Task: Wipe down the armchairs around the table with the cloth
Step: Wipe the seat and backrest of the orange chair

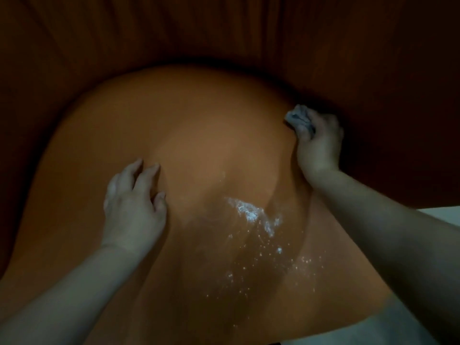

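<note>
The room is dim. An orange armchair seat (199,125) fills the view, with its darker back (224,28) curving behind. White powder specks (251,215) lie near the seat's front edge. The right hand (318,143) grips a bunched grey cloth (298,119) at the seat's back right edge. The left hand (132,205) rests flat on the seat, fingers spread.

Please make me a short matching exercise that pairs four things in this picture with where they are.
Things:
1. cloth
2. left hand
3. white specks
4. backrest

Places:
A. resting with spread fingers on the seat's left half
B. scattered over the front middle of the seat
C. bunched in the right hand at the seat's rear right edge
D. dark and pleated, curving behind the seat

Pairs: 1-C, 2-A, 3-B, 4-D
</note>
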